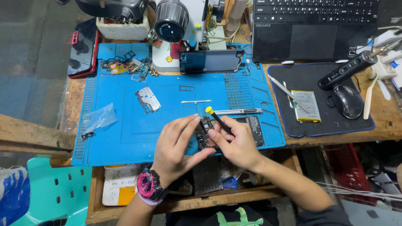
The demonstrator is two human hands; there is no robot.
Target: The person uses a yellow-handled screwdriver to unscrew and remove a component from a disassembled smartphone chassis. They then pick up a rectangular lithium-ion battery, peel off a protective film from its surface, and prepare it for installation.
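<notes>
Two hands meet over the near edge of the blue mat [125, 138], near its middle. Left hand [178, 144], wearing a pink watch [147, 185], curls around a small circuit board [205, 133], fingers on top, thumb below, pinching it. Right hand [236, 144] is closed on a screwdriver [218, 119] with black shaft and yellow cap, cap pointing up toward the mat's far edge, and its thumb touches the board too. Whether the tip touches the board cannot be told; the fingers hide it.

Just right of the hands, by the mat's right edge, lies a dark phone frame [254, 129]. Beyond the hands lie a slim metal tool [238, 111] and a thin white strip [195, 101]. A silver shield plate [148, 99] lies left of centre. A clear plastic bag [100, 118] sits at the mat's left edge. At the far edge a phone [210, 61] stands on its side, with loose small parts [132, 65] toward the far left corner.

Right of the mat, a black pad [318, 125] carries a battery [306, 106], tweezers [282, 89] and a mouse [347, 101]. A laptop [314, 29] sits behind it, at the bench's far right. A red-edged phone [83, 50] lies off the mat's far left corner.
</notes>
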